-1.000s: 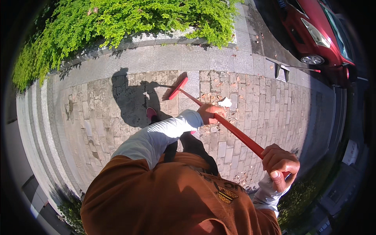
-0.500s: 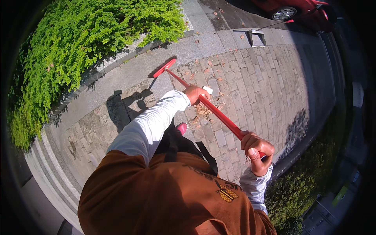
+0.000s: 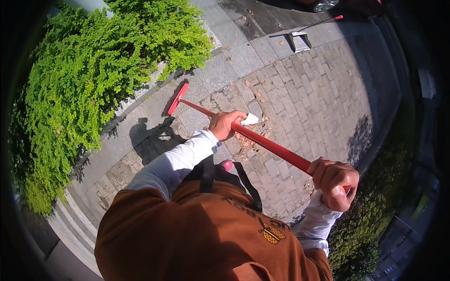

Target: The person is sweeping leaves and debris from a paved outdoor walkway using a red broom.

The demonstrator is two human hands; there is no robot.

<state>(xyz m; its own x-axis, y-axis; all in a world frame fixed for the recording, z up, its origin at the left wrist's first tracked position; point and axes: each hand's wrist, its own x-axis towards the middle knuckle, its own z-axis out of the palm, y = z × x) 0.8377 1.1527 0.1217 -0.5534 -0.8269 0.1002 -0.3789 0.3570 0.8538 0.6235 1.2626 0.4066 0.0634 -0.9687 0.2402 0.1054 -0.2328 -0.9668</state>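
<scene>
Both my hands grip the red handle of a broom (image 3: 276, 149), which slants across in front of my body. My left hand (image 3: 224, 125) is wrapped round its middle, and my right hand (image 3: 334, 183) is closed round the top end at the right. Far left, the red broom head (image 3: 178, 99) is over the grey paving near the hedge's kerb; whether it touches the ground I cannot tell. A small white piece (image 3: 250, 119) shows beside my left fingers; whether it is held is unclear. Dry leaves (image 3: 246, 143) lie heaped on the bricks below the handle.
A long-handled dustpan (image 3: 300, 43) stands on the paving at the far right. A green hedge (image 3: 126, 51) with a stone kerb runs along the left, above steps (image 3: 77, 220). A red car (image 3: 326, 4) is parked at the back. My pink shoe (image 3: 227, 165) shows below.
The broom head has swung left and nearer, turning more upright in the picture. My right hand has moved right and nearer with the handle end; my left hand has shifted slightly left and nearer.
</scene>
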